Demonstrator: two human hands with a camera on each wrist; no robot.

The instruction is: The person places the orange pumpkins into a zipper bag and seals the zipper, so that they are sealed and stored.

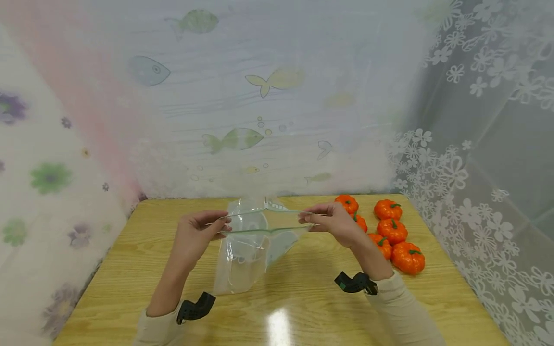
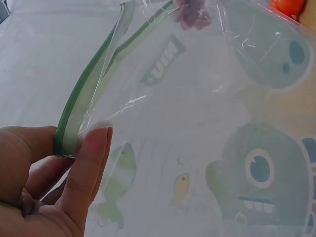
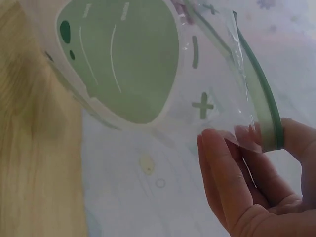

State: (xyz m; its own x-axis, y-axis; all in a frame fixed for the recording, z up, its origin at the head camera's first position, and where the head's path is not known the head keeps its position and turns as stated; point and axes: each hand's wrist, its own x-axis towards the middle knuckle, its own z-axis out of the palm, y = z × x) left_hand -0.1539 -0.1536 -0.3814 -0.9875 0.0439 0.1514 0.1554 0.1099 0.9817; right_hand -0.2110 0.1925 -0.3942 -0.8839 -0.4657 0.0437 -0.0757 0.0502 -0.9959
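A clear zip-top plastic bag [image 1: 244, 254] with pale green cartoon prints hangs between both hands above the table, its mouth spread apart. My left hand [image 1: 196, 235] pinches the left end of the mouth. At the other end, my right hand [image 1: 335, 223] grips the rim between thumb and fingers. A green zip strip [image 2: 81, 103] runs along the opening in the left wrist view, its end at the left thumb. The right wrist view shows a big green print [image 3: 143, 59] on the bag, with nothing visible inside it.
Several shiny orange toy pumpkins [image 1: 408, 258] with green stems sit on the right side of the wooden table [image 1: 143, 250], some partly behind the right hand and forearm. Patterned curtains [image 1: 277, 110] hang behind and at both sides of the table.
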